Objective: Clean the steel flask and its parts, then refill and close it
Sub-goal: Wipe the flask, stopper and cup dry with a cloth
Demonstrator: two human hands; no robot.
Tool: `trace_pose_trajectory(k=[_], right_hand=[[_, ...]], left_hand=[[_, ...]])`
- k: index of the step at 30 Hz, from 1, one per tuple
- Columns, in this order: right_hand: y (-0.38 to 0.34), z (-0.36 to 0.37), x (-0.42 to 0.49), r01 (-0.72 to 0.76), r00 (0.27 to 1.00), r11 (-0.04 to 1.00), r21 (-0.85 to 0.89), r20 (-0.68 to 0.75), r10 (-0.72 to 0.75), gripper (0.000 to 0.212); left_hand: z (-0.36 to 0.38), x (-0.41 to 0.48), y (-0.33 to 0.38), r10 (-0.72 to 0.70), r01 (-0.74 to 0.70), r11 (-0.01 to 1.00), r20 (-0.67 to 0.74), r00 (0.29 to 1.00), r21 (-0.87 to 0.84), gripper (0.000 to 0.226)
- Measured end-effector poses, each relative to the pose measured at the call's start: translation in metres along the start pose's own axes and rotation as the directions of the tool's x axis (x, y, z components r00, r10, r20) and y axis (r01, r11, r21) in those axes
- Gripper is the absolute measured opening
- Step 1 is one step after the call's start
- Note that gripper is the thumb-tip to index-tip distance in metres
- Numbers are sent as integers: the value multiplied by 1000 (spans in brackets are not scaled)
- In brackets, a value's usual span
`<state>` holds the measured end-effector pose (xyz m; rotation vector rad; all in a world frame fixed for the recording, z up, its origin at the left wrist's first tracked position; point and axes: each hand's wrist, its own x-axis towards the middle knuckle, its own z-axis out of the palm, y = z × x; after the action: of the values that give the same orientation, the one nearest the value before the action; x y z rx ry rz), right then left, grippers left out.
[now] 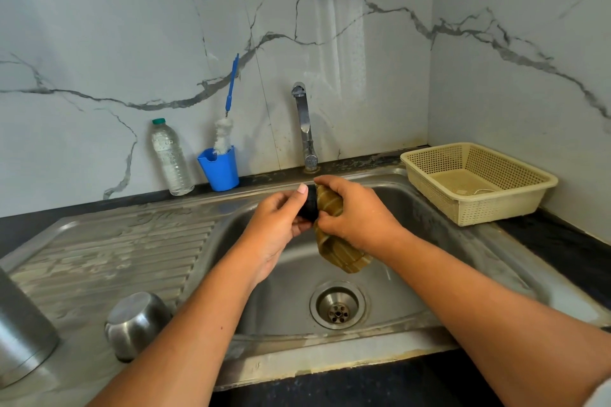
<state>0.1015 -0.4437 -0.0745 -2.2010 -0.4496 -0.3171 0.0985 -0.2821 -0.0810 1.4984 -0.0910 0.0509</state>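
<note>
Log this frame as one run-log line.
step: cleaning flask parts | left hand: holds dark part | right hand: grips striped cloth against it | where: over sink

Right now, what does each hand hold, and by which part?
Left hand pinches a dark part by its sides; right hand grips the cloth by its top, pressed to that part.

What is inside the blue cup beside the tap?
A bottle brush stands in the blue cup, white bristles and blue handle sticking out. The cup's wall hides the brush's lower end and anything else inside.
</note>
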Motion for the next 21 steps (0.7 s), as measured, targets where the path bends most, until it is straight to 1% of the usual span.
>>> trace_pose_trajectory(k=[3,6,9,12,14,16,17,19,21], right_hand=[[-1,0,-2,18,1000,999,-41,15,-18,62],[-4,-2,-2,31,998,998,-61,47,-28,55],[-4,-3,-1,61,996,995,-81,62,-56,54],[2,-1,1,66,997,997,-45,53,-63,52],[6,0,2,35,999,997,66,21,-36,44],[8,-1,4,10,1000,968,252,-22,-4,36],[8,0,5,1,999,936,353,-40,13,33],[8,2,6,-39,997,821,570,-39,74,31],[7,6,8,-99,988,647,756,-4,156,28]], left_hand=[[3,-1,1,-43,43,999,0,999,-30,34],[4,-1,4,-43,42,994,-15,999,-101,31],[3,-3,6,-37,34,990,-14,999,-134,28],[-1,-3,6,-25,24,990,-3,1000,-137,27],[-3,-3,5,-7,10,989,22,1000,-147,24],[-4,-3,4,11,-5,986,38,999,-166,26],[-4,-2,4,19,-12,983,38,999,-182,28],[-5,-1,4,42,-31,979,52,998,-203,31],[-6,0,1,77,-64,985,80,994,-158,37]])
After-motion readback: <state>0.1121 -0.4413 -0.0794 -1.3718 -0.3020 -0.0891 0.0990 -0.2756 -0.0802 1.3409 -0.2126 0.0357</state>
